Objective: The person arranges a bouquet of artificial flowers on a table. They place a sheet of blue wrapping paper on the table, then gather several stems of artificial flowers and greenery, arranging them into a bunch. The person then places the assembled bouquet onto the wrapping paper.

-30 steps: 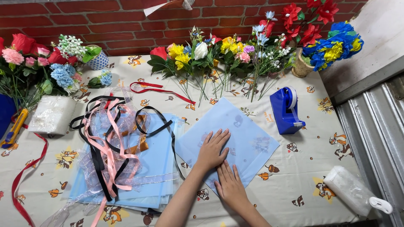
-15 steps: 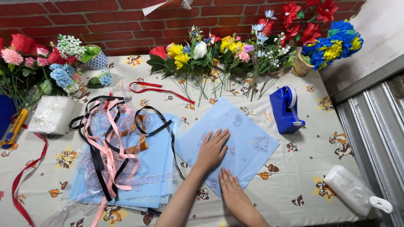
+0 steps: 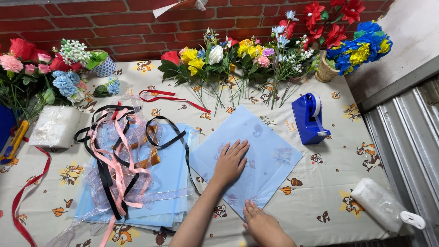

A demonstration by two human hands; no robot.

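A light blue translucent square sheet [image 3: 270, 151] lies turned like a diamond on the patterned tablecloth [image 3: 334, 201]. My left hand [image 3: 230, 161] rests flat on the sheet's left middle, fingers spread. At the sheet's near corner my right hand [image 3: 261, 222] presses down with its fingers. To the left lies a stack of blue sheets [image 3: 171, 183] with pink, black and clear ribbons [image 3: 116, 160] tangled on top.
Artificial flowers [image 3: 228, 57] lie along the back by a brick wall, more at the left [image 3: 41, 68] and in a basket at the right [image 3: 347, 41]. A blue tape dispenser [image 3: 309, 119], a red ribbon [image 3: 169, 97], a white packet [image 3: 55, 128] and a plastic-wrapped roll [image 3: 382, 203] are nearby.
My right hand has slid back along the sheet toward its near corner. My left hand has stayed flat in place.
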